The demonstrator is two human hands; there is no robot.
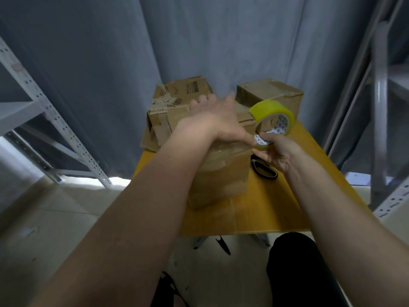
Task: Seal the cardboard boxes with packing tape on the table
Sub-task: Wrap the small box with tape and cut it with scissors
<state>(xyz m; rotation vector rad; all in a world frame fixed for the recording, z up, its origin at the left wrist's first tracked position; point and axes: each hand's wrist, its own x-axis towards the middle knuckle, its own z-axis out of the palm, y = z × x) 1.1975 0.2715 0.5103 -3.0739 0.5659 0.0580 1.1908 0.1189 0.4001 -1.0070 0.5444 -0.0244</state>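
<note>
A cardboard box (221, 173) stands near the middle of the yellow table (276, 207), with clear tape shining across its top. My left hand (217, 120) lies flat on the box top, fingers straight and pressing down. My right hand (276, 154) grips a yellow roll of packing tape (274, 116) at the box's right edge, the roll held upright just above the table. Two more cardboard boxes sit behind: a worn one with open flaps (172, 107) at the back left and a closed one (272, 94) at the back right.
Black-handled scissors (263, 169) lie on the table under my right hand. Grey curtains hang behind the table. Metal shelving frames stand at the left (44, 120) and right (380, 129). My dark-clothed knee (296, 273) shows below the table's front edge.
</note>
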